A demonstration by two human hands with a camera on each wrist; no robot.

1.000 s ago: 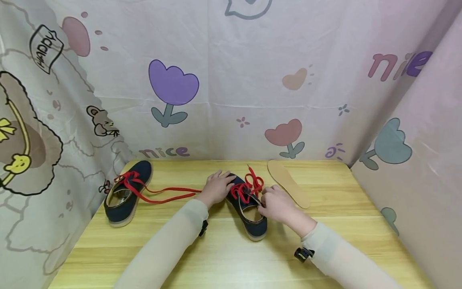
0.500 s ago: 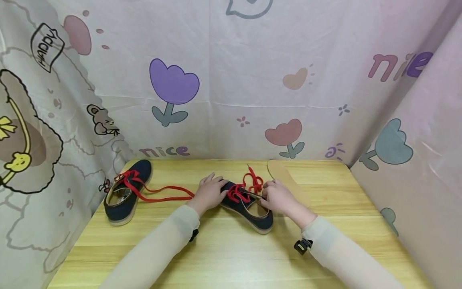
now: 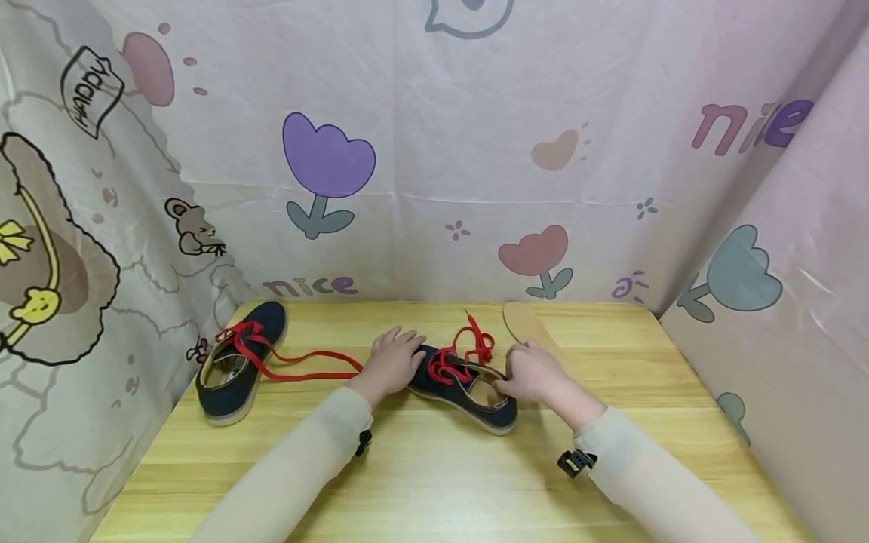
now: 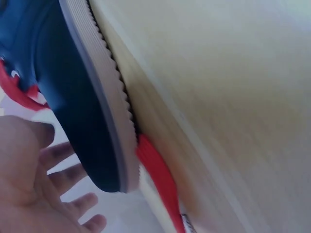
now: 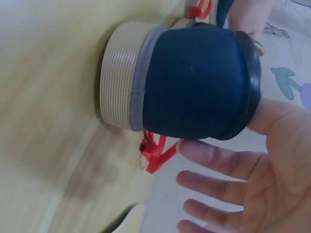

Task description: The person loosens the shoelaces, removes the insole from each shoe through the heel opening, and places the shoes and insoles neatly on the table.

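A navy shoe [image 3: 441, 383] with red laces lies on the table, its toe to the left and its heel to the right. My right hand [image 3: 536, 373] pinches the collar at the heel; in the right wrist view, the thumb goes inside the rim and the index finger lies outside the heel [image 5: 194, 82]. At the toe, my left hand [image 3: 389, 362] lies with fingers spread. The left wrist view has this hand beside the toe [image 4: 87, 121], its fingers partly hidden behind the shoe; whether they touch it I cannot tell.
Another navy shoe [image 3: 234, 394] stands at the left, its long red laces [image 3: 312, 375] stretching towards my left hand. A tan insole [image 3: 526, 324] lies behind my right hand, partly covered. Printed curtains [image 3: 434, 151] enclose the wooden table [image 3: 421, 483].
The held shoe has turned, its toe swinging left and its heel moving right. My left hand has shifted left, and my right hand has slid slightly right along the collar to the heel.
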